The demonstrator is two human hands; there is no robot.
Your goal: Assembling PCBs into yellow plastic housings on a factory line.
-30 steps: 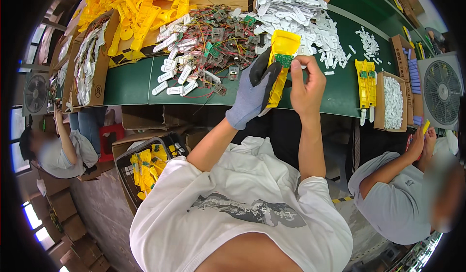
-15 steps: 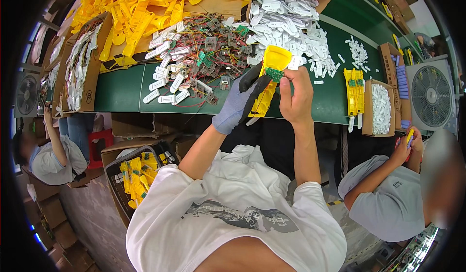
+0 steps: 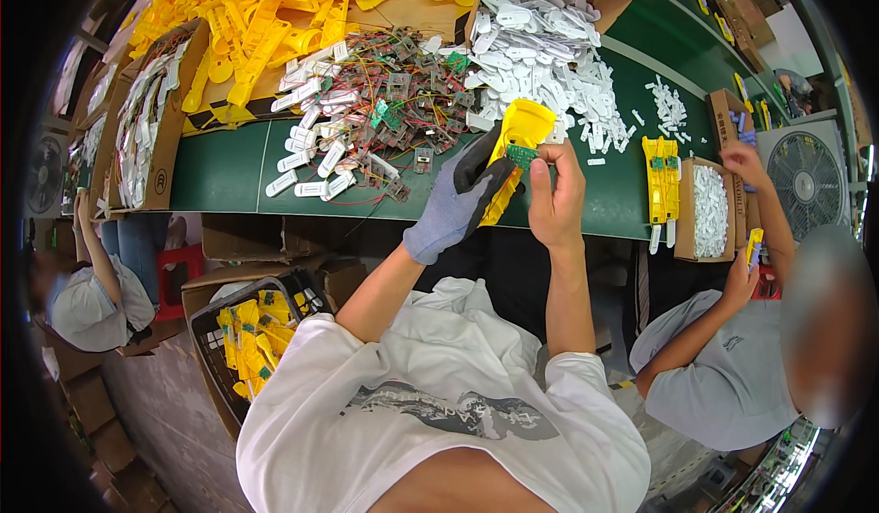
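My left hand (image 3: 460, 194), in a grey and black glove, is closed round a yellow plastic housing (image 3: 528, 123) held above the table's front edge. A small green circuit board (image 3: 522, 155) lies against the open side of the housing. With bare fingers, my right hand (image 3: 558, 193) pinches the right edge of that board. Whether the board is seated in the housing I cannot tell. Just beyond my hands are a heap of wired parts (image 3: 412, 92) with red and black leads and a spill of flat white plastic pieces (image 3: 540, 46).
Yellow housings (image 3: 265, 19) are piled at the back left. Two assembled yellow housings (image 3: 661, 179) lie right, beside a box of small white parts (image 3: 710, 211). A black crate (image 3: 215, 344) stands low left. A co-worker (image 3: 723, 357) sits at right, another (image 3: 96, 298) at left.
My hands have shifted slightly toward me with the housing and board, which are tilted a little differently. At right, the co-worker has reached one hand toward the box of blue cylinders.
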